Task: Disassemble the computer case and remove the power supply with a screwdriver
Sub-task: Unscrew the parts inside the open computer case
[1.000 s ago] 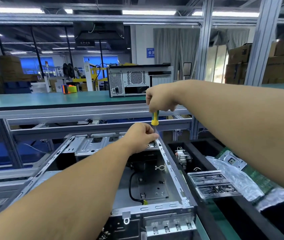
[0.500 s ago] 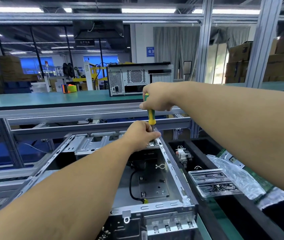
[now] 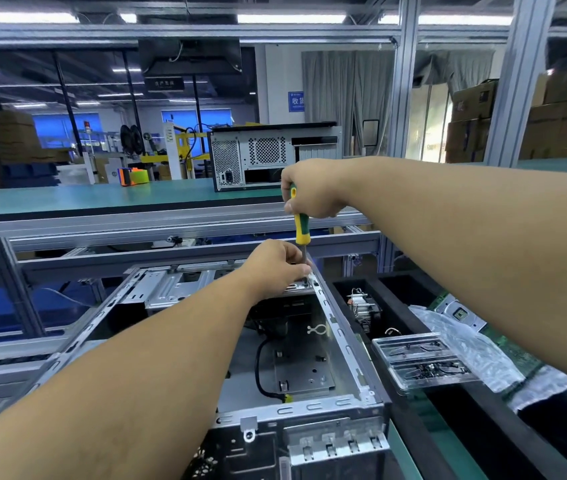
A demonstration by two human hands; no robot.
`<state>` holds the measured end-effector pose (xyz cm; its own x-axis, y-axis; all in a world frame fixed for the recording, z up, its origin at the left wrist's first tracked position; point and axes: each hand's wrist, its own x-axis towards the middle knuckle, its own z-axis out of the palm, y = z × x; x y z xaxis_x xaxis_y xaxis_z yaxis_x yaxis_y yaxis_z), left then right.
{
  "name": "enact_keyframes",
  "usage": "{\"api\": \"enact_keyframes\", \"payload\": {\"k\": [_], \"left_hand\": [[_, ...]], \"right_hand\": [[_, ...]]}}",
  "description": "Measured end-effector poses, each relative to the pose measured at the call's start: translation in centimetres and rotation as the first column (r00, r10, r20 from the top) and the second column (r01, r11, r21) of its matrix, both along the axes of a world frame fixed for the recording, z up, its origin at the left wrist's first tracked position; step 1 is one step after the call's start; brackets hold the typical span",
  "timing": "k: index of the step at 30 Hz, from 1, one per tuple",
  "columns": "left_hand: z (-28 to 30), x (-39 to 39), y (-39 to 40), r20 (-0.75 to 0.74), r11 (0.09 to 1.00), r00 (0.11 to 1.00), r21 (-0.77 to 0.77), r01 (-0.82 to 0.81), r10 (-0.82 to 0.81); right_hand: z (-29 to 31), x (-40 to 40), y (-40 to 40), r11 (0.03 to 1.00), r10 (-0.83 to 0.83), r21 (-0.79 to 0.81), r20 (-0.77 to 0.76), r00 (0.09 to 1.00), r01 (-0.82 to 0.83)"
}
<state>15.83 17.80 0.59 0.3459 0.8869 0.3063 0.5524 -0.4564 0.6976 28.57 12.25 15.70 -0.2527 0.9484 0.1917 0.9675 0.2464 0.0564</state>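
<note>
The open computer case [image 3: 341, 344] lies in front of the person, beside a black bin [image 3: 455, 410]. At the case's far right corner, the right hand [image 3: 313, 192] wraps its grip around the upright screwdriver [image 3: 300, 230], while the left hand [image 3: 278, 268] pinches the shaft near the tip.

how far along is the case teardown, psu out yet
Done: the computer case lies open, side panel off. In hand: the right hand grips the screwdriver, tip at the case's far top edge, while the left hand holds its shaft there. Left: I cannot tell whether the power supply is out.
</note>
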Motion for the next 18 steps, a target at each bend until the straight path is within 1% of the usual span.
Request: {"api": "enact_keyframes", "payload": {"k": [7,10,12,15,18], "left_hand": [[-0.3,0.3,0.4,-0.074,0.998,0.996,0.044,-0.049,0.053],[-0.1,0.2,0.3,-0.021,0.998,0.999,0.047,-0.043,0.044],[0.3,-0.3,0.0,-0.001,1.0,1.0,0.008,-0.006,0.006],[1.0,-1.3,-0.5,-0.1,0.999,0.995,-0.049,0.008,-0.012],[1.5,-2.3,-0.5,-0.13,0.998,0.991,-0.069,0.006,-0.014]], "right_hand": [[0.0,0.0,0.2,1.0,0.001,-0.022,-0.024,1.0,-0.002],[0.4,0.0,0.2,1.0,0.005,-0.013,-0.04,0.999,-0.006],[0.8,0.0,0.2,1.0,0.003,-0.008,-0.045,0.999,-0.003],[1.3,0.2,0.0,1.0,0.009,-0.007,-0.072,0.997,-0.01],[1.8,0.7,0.0,0.999,0.028,0.021,-0.147,0.989,-0.025]]}}
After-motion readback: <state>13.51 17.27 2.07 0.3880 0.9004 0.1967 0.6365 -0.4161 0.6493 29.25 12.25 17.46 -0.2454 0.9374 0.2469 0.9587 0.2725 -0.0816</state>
